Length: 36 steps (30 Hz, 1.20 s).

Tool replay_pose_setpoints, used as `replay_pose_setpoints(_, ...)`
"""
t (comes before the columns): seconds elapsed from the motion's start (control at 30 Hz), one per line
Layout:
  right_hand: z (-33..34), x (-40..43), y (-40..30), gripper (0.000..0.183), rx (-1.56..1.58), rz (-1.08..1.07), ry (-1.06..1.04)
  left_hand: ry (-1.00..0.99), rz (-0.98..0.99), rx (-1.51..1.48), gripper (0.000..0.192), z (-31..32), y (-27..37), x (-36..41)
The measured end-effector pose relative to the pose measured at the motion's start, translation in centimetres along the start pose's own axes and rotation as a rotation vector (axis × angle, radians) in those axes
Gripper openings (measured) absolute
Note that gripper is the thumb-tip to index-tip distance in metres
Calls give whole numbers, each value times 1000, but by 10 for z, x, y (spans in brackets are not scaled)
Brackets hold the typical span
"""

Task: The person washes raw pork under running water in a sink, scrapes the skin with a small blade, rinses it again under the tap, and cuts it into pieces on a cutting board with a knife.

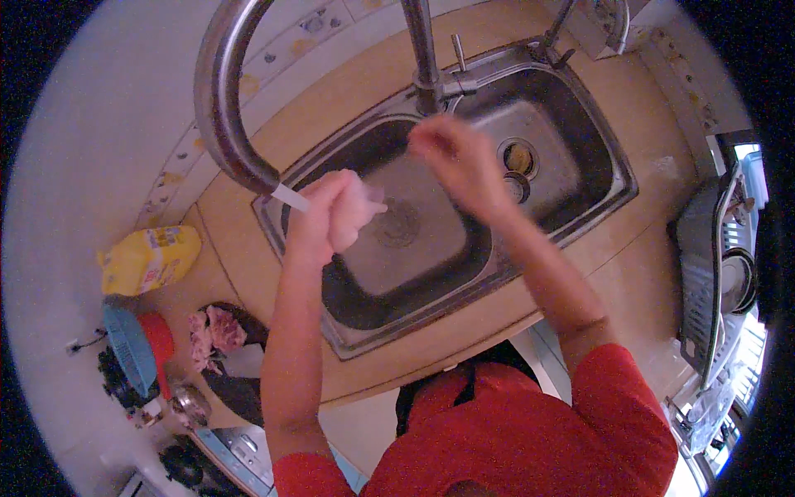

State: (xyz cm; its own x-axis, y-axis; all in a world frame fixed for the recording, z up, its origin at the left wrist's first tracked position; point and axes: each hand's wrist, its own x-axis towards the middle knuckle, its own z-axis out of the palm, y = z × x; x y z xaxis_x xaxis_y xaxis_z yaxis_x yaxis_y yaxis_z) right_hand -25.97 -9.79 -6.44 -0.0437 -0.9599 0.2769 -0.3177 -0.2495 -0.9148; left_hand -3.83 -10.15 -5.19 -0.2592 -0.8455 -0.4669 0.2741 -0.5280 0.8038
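My left hand [326,208] is under the curved metal faucet [227,112], and a pale stream runs from the spout onto it. Its fingers curl around a pale pinkish lump, possibly raw meat or a wet cloth; I cannot tell which. Below it lies the left basin [413,255] of a steel double sink. My right hand [456,158] is raised near the divider between the basins, blurred by motion, its fingers bent. Nothing shows clearly in it. In the right basin [546,136] the drain [518,158] holds something yellowish, with a round strainer [515,186] beside it.
On the counter at left lie a yellow bag [152,258] and raw meat [217,332] on a dark board with a cleaver-like blade [245,366]. Blue [129,348] and red baskets [158,335] stand behind. A grey dish rack [699,273] is at right.
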Motion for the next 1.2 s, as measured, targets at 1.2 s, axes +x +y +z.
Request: replay_pose_setpoints(1.2,107,-32,-47,12,470,141,-543,394,112,-152,21,-34,-14,-99)
